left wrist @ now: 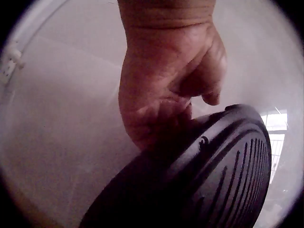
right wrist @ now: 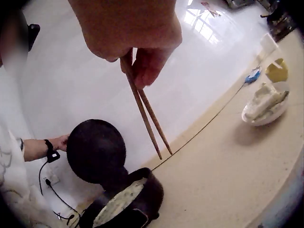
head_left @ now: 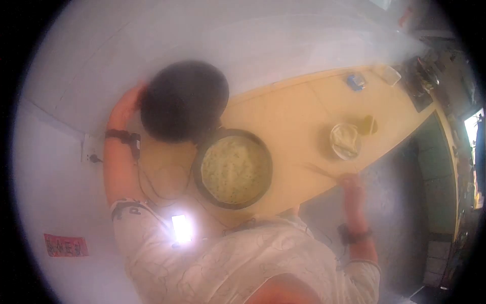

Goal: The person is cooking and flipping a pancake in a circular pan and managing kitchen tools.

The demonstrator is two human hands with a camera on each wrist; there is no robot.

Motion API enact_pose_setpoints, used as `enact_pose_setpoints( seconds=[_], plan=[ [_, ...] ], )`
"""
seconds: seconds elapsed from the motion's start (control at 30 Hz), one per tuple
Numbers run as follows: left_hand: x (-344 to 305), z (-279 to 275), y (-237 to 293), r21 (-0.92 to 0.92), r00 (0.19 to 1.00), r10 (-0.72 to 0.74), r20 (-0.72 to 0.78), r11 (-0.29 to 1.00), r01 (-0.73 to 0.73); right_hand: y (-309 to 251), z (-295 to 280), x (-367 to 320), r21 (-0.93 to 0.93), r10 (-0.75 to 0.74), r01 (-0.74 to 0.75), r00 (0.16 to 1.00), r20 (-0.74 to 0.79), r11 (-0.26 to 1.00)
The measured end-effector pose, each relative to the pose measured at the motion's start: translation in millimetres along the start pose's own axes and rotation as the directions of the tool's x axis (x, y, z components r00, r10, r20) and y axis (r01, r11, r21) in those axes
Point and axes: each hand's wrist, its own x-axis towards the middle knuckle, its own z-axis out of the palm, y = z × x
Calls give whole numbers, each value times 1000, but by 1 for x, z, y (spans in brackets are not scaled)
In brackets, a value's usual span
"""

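Observation:
A dark round electric baking pan (head_left: 268,175) stands on the counter, its hinged black lid (head_left: 185,101) raised. Inside lies a pale flatbread (head_left: 235,169) with green flecks. My left hand (left wrist: 164,80) grips the lid's edge, fingertips hidden at the rim; the lid's ribbed outer face shows in the left wrist view. Two wooden chopsticks (right wrist: 143,111) are pinched in my right hand (right wrist: 133,33), tips pointing down and slightly apart. In the head view that hand is by the counter's front edge, right of the pan. A white bowl (right wrist: 259,122) holds pale, folded pieces of food (right wrist: 267,102).
Beside the bowl is a yellow container (head_left: 368,124). Farther back are a blue packet (head_left: 356,81) and a clear container (head_left: 390,76). A wall runs behind the light counter (head_left: 298,116). Cords hang near the wall socket (head_left: 90,149), and haze blurs the head view.

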Motion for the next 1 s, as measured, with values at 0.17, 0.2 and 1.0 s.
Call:
enact_pose_setpoints(
  seconds=[0.17, 0.2, 1.0],
  plan=[
    [-29, 12, 13, -111, 998, 17, 58, 994, -11, 8, 33, 9, 196, -60, 19, 977, 207, 980],
    [-41, 21, 18, -61, 989, 67, -132, 995, -75, 1, 40, 13, 195, -60, 18, 975, 214, 981],
    [-178, 102, -10, 254, 686, 428, -589, 903, -346, -69, 144, 53, 219, -418, 452, 407, 812, 865]
  ],
)
